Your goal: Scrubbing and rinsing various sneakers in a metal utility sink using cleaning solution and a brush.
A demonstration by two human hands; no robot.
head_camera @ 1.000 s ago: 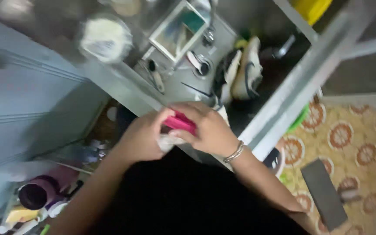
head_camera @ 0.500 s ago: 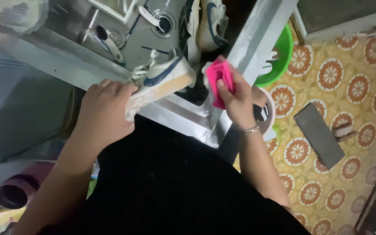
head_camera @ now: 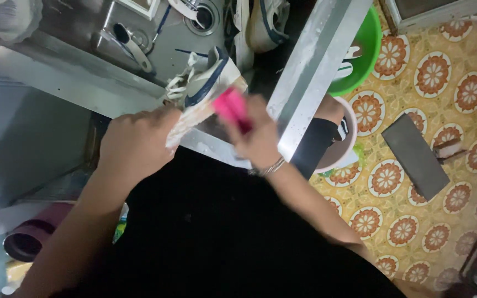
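Head view shows the left hand point(head_camera: 136, 146) gripping a white-and-blue sneaker point(head_camera: 205, 88) over the steel sink point(head_camera: 84, 49) while the right hand point(head_camera: 258, 138) presses a pink brush point(head_camera: 232, 107) to its sole, scrubbing seemingly midway, with a second sneaker point(head_camera: 263, 22) waiting behind.

A steel worktop point(head_camera: 67, 66) with a drain point(head_camera: 204, 15) is seen at the top. A second shoe point(head_camera: 265, 22) is lying beyond it. A green basin point(head_camera: 368, 52) and a dark flat slab point(head_camera: 415, 155) are placed on the patterned tile floor point(head_camera: 459, 99). A maroon container point(head_camera: 28, 240) is located lower left.
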